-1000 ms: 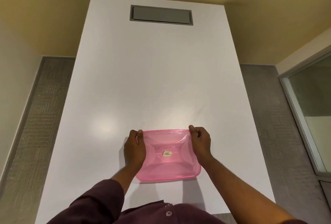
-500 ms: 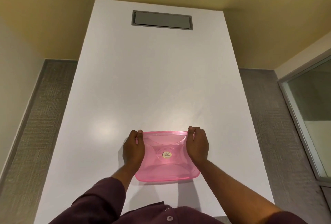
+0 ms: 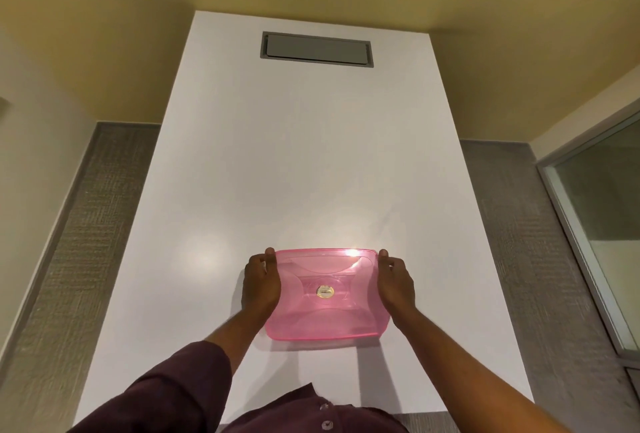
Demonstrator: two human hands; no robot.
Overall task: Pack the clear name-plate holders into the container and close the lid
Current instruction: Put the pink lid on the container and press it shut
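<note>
Pink translucent plastic marks the container [image 3: 325, 294], which sits on the white table [image 3: 311, 173] in the lower middle of the frame, between the two hands. Its lid [image 3: 322, 259] lies on top, with a moulded pattern and a small gold sticker [image 3: 325, 290] at the centre. Whether the lid is fully snapped down cannot be told. Nothing inside the container can be made out through the tinted plastic.

At the container's left side is the left hand [image 3: 260, 285], its palm against the left wall and its fingertips curled onto the upper left corner of the lid. At the right side is the right hand [image 3: 396, 285], placed the same way, palm along the right wall and fingertips at the upper right corner. Both hands clasp the container from opposite sides, so it lies squarely between them, with its lower edge nearer the person than the wrists.

A dark maroon sleeve [image 3: 166, 394] covers the left forearm at the lower left of the frame; the right forearm is bare. A buttoned shirt front of the same colour shows at the bottom centre.

Toward the top of the frame, a grey rectangular hatch [image 3: 317, 49] is set flush into the table. Grey carpet [image 3: 69, 242] lies on either side of the table, and a glass panel [image 3: 602, 225] stands at the right edge.
</note>
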